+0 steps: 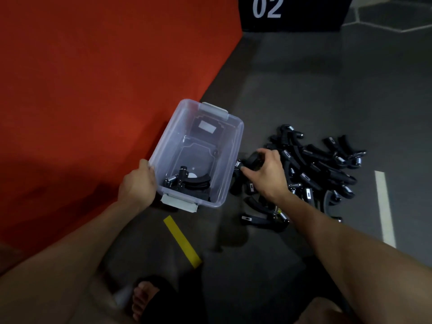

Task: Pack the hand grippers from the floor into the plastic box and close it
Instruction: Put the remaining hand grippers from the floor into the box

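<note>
The clear plastic box sits open near frame centre on the grey floor, its long left wall against the edge of the red mat and its far end pointing to about 1 o'clock. Grey latch handles hang at both short ends. Most of its bottom is bare; a few black hand grippers with steel springs lie bunched at the near end.

At 3 o'clock from the box, just beside its right wall, a loose pile of hand grippers spreads across the floor, black curved handles tangled together, some bearing small white labels too small to read. The floor beyond the pile toward 12 o'clock lies open.

The left hand is closed on the box's near left corner rim. The right hand is curled around one black gripper at the pile's left edge, close to the box wall.

A yellow strip lies on the floor at 6 o'clock from the box, a white strip at 4 o'clock past the pile. At 1 o'clock, far off, a black block reads "02" in white. A foot in a black sandal shows at the bottom edge.
</note>
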